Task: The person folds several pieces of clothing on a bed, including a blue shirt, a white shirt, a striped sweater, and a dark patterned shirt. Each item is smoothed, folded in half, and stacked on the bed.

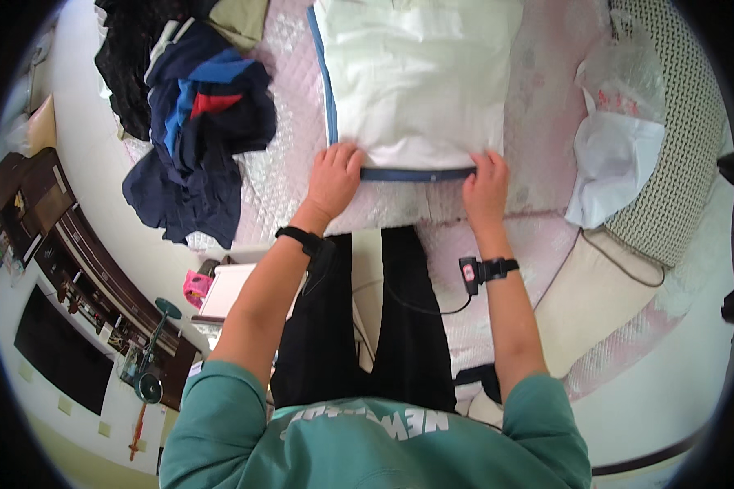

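A white cloth garment [422, 85] with dark blue edging lies spread flat before me on a pale pink quilted cover. My left hand [337, 174] grips its near left corner, fingers curled over the edge where the side and bottom trims meet. The near right corner is pinched by my right hand [488, 182], thumb and fingers on the blue trim [419, 175]. Between the hands the near edge runs nearly straight, with slight creases in the cloth above it. The far end of the garment is cut off at the top of the view.
Dark blue clothes [211, 122] with red and lighter blue parts are heaped at the left, beside a black garment [131, 61]. On the right are a clear plastic bag [624, 79], a white item [615, 165] and a woven cushion [691, 122]. A cable hangs from my right wrist strap.
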`<state>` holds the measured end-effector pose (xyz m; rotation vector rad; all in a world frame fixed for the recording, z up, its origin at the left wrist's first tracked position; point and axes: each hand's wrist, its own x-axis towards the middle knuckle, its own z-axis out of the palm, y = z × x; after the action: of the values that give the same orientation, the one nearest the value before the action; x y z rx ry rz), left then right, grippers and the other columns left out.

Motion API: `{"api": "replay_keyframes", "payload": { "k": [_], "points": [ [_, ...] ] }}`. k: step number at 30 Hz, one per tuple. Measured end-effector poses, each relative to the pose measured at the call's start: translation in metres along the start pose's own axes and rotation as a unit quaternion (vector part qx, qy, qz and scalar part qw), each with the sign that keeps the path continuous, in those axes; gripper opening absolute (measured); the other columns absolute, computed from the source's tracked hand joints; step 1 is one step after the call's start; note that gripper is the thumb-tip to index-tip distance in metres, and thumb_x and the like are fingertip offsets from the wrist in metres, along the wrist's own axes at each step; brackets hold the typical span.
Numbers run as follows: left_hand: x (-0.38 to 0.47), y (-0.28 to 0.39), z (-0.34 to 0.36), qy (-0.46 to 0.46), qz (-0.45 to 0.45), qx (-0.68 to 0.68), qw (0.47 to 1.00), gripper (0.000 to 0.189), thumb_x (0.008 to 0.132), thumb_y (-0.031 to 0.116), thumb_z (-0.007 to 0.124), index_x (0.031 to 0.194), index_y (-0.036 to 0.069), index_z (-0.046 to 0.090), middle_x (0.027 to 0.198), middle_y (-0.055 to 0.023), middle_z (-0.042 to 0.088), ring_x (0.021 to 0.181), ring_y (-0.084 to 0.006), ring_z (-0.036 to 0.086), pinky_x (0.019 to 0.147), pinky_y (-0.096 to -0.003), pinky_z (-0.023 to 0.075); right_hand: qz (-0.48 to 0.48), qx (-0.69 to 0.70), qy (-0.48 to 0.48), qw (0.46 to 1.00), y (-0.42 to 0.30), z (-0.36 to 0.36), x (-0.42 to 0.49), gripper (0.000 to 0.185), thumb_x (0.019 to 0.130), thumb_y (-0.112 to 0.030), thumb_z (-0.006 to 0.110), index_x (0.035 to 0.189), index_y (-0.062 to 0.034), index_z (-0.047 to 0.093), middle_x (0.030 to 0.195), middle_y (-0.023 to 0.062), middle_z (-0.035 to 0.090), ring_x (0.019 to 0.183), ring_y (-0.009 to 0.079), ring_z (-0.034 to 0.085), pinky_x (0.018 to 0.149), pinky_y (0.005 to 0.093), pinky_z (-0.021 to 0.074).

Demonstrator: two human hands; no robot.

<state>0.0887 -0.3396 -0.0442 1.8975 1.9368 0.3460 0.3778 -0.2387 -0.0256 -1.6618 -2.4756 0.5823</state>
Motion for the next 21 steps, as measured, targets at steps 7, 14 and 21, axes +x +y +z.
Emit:
{"api": "replay_keyframes", "payload": {
  "k": [7, 14, 21],
  "points": [
    [0.019, -0.005, -0.011, -0.009, 0.02, -0.012, 1.0, 0.016, 0.077, 0.006, 0.06, 0.093, 0.008, 0.06, 0.095, -0.0087, 0.058, 0.09, -0.0287, 0.059, 0.073, -0.0395, 0.0524, 0.497, 0.689, -0.014, 0.528, 0.008, 0.007, 0.012, 0.021, 0.089, -0.02, 0.069, 0.102, -0.0056, 0.062, 0.09, 0.008, 0.067, 0.081, 0.0202, 0.067, 0.064, 0.0307, 0.0529],
    [0.027, -0.004, -0.043, -0.008, 0.006, -0.1, 0.995, 0.018, 0.082, 0.003, 0.058, 0.099, 0.004, 0.057, 0.106, -0.0128, 0.061, 0.099, -0.0353, 0.061, 0.078, -0.0428, 0.055, 0.529, 0.713, 0.025, 0.46, -0.006, 0.012, 0.029, 0.029, 0.089, -0.025, 0.074, 0.109, -0.007, 0.062, 0.1, 0.0077, 0.066, 0.093, 0.0206, 0.063, 0.08, 0.0355, 0.0547],
    [0.051, 0.001, -0.108, -0.055, -0.064, -0.124, 0.989, 0.022, 0.085, 0.003, 0.058, 0.107, 0.006, 0.06, 0.098, -0.0177, 0.064, 0.087, -0.0398, 0.064, 0.075, -0.0461, 0.0538, 0.513, 0.751, 0.058, 0.411, -0.024, -0.018, 0.069, 0.035, 0.088, -0.012, 0.068, 0.12, -0.0025, 0.057, 0.112, 0.0125, 0.064, 0.097, 0.0268, 0.064, 0.086, 0.0431, 0.0564]
  ]
}}
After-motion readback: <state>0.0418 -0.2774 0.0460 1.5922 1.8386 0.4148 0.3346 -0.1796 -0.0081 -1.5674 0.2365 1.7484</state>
